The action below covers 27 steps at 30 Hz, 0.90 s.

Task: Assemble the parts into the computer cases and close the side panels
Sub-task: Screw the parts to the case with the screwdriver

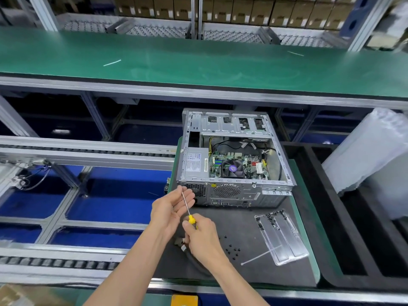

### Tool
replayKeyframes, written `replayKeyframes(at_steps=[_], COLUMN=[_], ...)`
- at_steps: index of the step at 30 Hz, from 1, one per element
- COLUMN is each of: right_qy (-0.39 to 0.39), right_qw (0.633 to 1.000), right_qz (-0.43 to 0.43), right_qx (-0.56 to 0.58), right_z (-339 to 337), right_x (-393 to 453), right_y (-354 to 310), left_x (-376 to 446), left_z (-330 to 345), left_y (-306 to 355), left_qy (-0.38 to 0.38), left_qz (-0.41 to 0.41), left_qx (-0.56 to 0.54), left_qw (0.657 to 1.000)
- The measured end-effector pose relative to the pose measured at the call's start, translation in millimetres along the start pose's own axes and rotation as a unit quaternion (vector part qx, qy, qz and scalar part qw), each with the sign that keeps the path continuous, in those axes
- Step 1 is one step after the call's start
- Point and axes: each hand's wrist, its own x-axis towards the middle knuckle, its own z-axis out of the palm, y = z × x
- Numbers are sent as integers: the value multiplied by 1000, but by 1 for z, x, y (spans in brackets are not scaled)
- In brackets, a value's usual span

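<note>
In front of my hands the open computer case [234, 155] blocks the way forward. To its right I see a clear plastic tray [281, 236] and loose black screws [233, 249] on the dark mat [231, 219]. Between case and tray the mat is free.

Two bare forearms in view, reaching in from bottom edge. No sleeves visible anywhere up to frame edge. No gloves on left hand [169, 209] or right hand [202, 236]. No rings, watch, wrist strap or bands seen. Fingers [187, 193] slender, nails short and unpainted as far as can be told. Forearms slim, smooth, no marks or tattoos visible. Upper arms, shoulders, clothing all out of frame.
</note>
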Motion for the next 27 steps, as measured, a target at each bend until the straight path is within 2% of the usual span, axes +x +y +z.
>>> replayKeyframes(at_steps=[4,7,14,20,27], right_qy=[79,129,101,101,116], right_qw=[995,991,993,994,991], right_qz=[2,15,36,48,57], right_qx=[-62,-11,48,4,39], right_z=[7,10,21,27,33], right_x=[-4,-7,0,0,3], right_y=[2,-1,-18,-21,-24], left_x=[1,3,3,2,1], left_z=[10,15,18,20,20], left_y=[3,7,14,22,26], left_qy=[22,17,6,5,1], left_qz=[10,1,-15,-24,-30], left_qx=[76,108,114,120,128], left_qw=[997,994,993,992,991])
